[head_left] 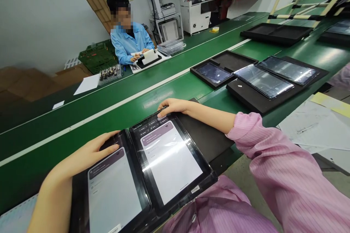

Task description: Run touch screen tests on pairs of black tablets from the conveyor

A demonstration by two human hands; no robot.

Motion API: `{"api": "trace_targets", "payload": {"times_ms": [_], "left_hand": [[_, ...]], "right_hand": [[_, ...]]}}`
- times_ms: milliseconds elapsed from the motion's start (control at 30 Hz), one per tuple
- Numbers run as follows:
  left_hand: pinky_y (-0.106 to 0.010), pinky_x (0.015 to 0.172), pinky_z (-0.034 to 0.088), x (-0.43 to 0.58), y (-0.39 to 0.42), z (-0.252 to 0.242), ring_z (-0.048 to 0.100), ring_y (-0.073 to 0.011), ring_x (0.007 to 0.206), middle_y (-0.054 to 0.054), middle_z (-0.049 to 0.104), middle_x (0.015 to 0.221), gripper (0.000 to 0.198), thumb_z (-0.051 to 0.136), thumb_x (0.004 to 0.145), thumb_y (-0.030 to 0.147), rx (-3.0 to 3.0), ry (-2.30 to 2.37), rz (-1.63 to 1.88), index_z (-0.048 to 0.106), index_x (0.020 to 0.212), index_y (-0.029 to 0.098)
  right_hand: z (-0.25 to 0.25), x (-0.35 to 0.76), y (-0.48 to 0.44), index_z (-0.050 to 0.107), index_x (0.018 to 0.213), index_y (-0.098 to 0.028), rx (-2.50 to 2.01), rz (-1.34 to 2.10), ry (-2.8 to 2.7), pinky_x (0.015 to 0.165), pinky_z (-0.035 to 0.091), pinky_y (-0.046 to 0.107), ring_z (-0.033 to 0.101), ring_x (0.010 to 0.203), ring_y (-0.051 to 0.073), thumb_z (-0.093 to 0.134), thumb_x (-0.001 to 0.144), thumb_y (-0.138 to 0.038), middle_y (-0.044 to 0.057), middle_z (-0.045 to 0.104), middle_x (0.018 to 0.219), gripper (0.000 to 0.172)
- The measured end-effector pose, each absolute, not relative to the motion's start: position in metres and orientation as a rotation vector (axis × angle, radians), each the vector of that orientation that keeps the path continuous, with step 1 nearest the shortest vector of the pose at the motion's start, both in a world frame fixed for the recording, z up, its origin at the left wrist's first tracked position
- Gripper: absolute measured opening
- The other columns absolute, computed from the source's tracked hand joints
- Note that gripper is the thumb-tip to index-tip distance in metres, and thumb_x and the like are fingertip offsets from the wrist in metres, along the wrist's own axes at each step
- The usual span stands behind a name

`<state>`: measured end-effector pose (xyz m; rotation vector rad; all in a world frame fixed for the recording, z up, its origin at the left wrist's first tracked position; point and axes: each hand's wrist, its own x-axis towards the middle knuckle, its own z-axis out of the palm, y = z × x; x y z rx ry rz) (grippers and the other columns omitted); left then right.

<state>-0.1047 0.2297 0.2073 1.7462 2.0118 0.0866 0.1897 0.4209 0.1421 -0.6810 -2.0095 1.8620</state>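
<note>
Two tablets with lit screens lie side by side at the front edge of the bench, close to my body. My left hand point(102, 148) grips the upper edge of the left tablet point(117, 193), its thumb over the top of the screen. At the upper edge of the right tablet point(175, 160), my right hand point(172, 106) has its thumb on the glass and its other fingers curled behind the edge. Both screens show a dark purple panel above a pale area, and clear film reflects light. A black foam pad point(203, 131) is partly under the right tablet.
Black foam trays hold dark-screened tablets point(264, 80) on the right. Papers point(314, 123) with a pen lie beyond my right arm. Across the green conveyor belt point(90, 123), a co-worker in a blue jacket point(131, 42) handles a device. A rack point(298, 16) stands at upper right.
</note>
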Motion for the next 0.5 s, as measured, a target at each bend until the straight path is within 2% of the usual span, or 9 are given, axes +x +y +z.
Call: {"api": "trace_targets", "payload": {"times_ms": [200,267,367,500], "left_hand": [[-0.045,0.125,0.04,-0.1067,0.23,0.2062,0.053,-0.0353,0.146,-0.004,0.062,0.154,0.103,0.048,0.076,0.1,1.756,2.05,0.085,0.062,0.144,0.024],[-0.047,0.124,0.042,-0.1083,0.2313,0.2051,0.054,-0.0359,0.146,-0.004,0.063,0.153,0.111,0.044,0.071,0.105,1.762,2.067,0.073,0.063,0.144,0.023],[-0.049,0.124,0.041,-0.1095,0.2341,0.2042,0.053,-0.0387,0.146,-0.011,0.06,0.155,0.132,0.036,0.06,0.113,1.772,2.076,0.051,0.063,0.145,0.015],[-0.049,0.123,0.042,-0.1094,0.2353,0.2045,0.054,-0.0388,0.145,-0.012,0.06,0.154,0.136,0.034,0.059,0.114,1.774,2.085,0.04,0.064,0.144,0.012]], "right_hand": [[0.1464,0.1885,0.4183,0.072,0.076,-0.018,-0.845,1.79,-2.044,0.071,0.04,0.028,0.058,0.074,0.016,0.09,0.056,-0.032,-0.003,0.066,0.07,0.03],[0.1476,0.1887,0.418,0.072,0.074,-0.018,-0.81,1.795,-2.044,0.071,0.04,0.028,0.057,0.074,0.015,0.091,0.057,-0.037,-0.003,0.065,0.069,0.032],[0.1486,0.1891,0.4173,0.069,0.067,-0.017,-0.73,1.824,-1.998,0.07,0.04,0.028,0.056,0.073,0.015,0.093,0.058,-0.051,-0.001,0.064,0.069,0.042],[0.147,0.1882,0.417,0.07,0.064,-0.016,-0.729,1.816,-1.964,0.073,0.042,0.028,0.059,0.076,0.016,0.093,0.059,-0.055,0.0,0.065,0.07,0.045]]}}
